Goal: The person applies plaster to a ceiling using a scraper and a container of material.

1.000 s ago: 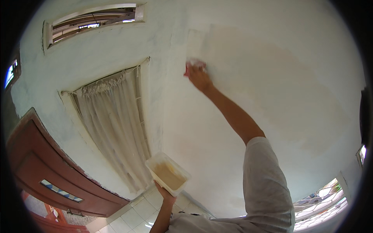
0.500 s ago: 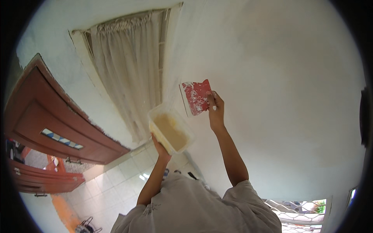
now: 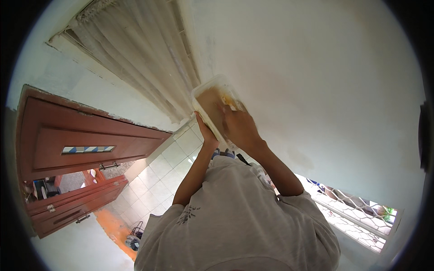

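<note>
My left hand (image 3: 204,131) holds a clear rectangular plastic tub (image 3: 202,93) from below, up in front of the white wall (image 3: 316,81). The tub holds a beige-brown paste. My right hand (image 3: 239,126) reaches into the tub from its right side, fingers closed on a flat scraper card. Only a small yellowish edge of the card (image 3: 229,102) shows past the fingers. Both forearms rise from my grey shirt (image 3: 235,217) at the bottom of the head view.
A pale curtain (image 3: 149,58) hangs left of the tub. A brown wooden double door (image 3: 86,140) stands at the left, above a white tiled floor (image 3: 167,167). A window with a wire grille (image 3: 357,203) sits at lower right. Shoes (image 3: 133,239) lie by an orange floor strip.
My right hand came down from the wall with the card and moved into the tub. The view has tilted downward, showing more door and floor.
</note>
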Tool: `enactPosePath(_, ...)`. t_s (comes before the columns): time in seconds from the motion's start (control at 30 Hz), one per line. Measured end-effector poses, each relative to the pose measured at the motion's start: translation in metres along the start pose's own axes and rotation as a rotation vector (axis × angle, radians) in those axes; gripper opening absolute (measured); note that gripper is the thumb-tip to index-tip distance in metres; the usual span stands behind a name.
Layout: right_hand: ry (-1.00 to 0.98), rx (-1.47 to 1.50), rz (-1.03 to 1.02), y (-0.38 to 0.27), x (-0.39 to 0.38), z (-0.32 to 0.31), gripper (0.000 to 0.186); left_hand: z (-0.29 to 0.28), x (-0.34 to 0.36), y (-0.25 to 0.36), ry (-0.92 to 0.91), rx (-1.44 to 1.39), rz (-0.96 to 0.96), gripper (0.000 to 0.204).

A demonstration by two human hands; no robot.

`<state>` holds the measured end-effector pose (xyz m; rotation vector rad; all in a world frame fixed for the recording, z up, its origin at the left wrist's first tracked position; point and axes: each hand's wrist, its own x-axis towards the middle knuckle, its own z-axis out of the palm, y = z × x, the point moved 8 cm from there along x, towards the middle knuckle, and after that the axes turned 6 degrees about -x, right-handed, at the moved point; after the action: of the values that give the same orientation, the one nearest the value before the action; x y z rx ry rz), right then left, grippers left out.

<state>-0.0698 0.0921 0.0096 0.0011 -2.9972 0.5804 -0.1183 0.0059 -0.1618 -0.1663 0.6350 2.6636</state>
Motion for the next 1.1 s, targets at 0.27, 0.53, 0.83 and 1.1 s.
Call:
enactPosePath(0.27, 0.082, 0.321, 0.130, 0.018, -0.010, -0.045, 0.022, 0.004, 0.002, -0.010, -0.118, -0.206, -0.135, 0.079)
enactPosePath(0.53, 0.279, 1.213, 0.426, 0.075, -0.037, -0.044, 0.027, -0.026, 0.015, -0.033, -0.101, -0.192, -0.276, 0.075)
enactPosePath(0.83, -0.152, 2.407, 0.208, 0.070, -0.039, -0.015, 0.035, -0.012, 0.018, -0.039, -0.165, -0.072, -0.178, 0.069)
enactPosePath(1.1, 0.126, 1.981, 0.179, 0.069, 0.016, -0.091, 0.039, 0.009, 0.014, -0.020, -0.191, -0.146, -0.071, 0.065)
